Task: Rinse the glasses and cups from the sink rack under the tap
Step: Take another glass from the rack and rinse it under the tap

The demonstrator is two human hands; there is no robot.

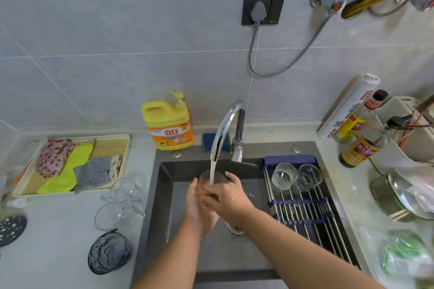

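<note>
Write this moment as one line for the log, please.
step: rinse | left hand, right hand: holding glass | tap: water running into glass | sink rack: ribbed glass, clear glass waiting

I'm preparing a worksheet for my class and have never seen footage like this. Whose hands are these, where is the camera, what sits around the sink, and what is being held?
There is no machine here, only a person's two bare hands. The single picture comes from a camera worn on the person's head, looking forward and down.

The left hand and right hand together hold a brownish see-through glass. They hold it under water running from the curved chrome tap into the dark grey sink.

A steel roll-up rack spans the sink's right side, carrying a ribbed clear glass and a plain clear glass.

On the pale counter to the left are one clear handled cup, another clear handled cup and a dark blue textured glass.

A yellow detergent bottle stands behind the sink.
</note>
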